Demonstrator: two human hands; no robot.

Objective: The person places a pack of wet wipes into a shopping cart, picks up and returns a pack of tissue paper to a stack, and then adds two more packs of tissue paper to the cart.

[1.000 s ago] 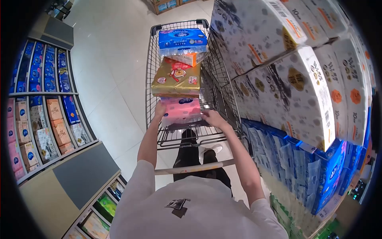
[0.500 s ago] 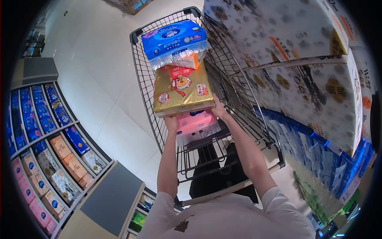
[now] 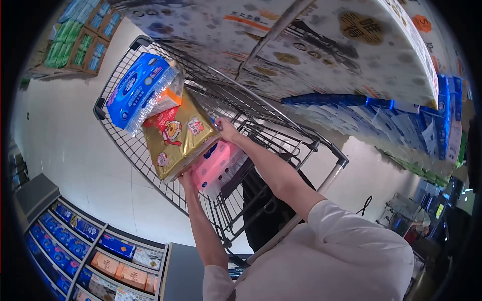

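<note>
A gold tissue pack [image 3: 183, 138] with a red cartoon print lies tilted in a wire shopping cart [image 3: 120, 145]. My left hand [image 3: 186, 178] grips its near lower corner, the fingers mostly hidden beneath it. On the opposite near corner my right hand [image 3: 227, 130] is closed round the edge. Under and nearer to me sits a pink tissue pack [image 3: 216, 165] in clear wrap. Beyond the gold pack, a blue tissue pack [image 3: 138, 93] rests at the cart's far end, with an orange and white package [image 3: 163, 102] partly tucked beneath it.
Large white patterned tissue packs [image 3: 321, 45] are stacked close along the cart's right side, above blue packs [image 3: 361, 108]. Shelves of tissue packs [image 3: 75, 246] stand at lower left. Boxes of green packs [image 3: 70, 47] are at the far left. The cart handle [image 3: 331, 178] runs near my body.
My view has turned, so the cart now slants toward the upper left and the shelves sit lower. Both hands remain on the gold tissue pack.
</note>
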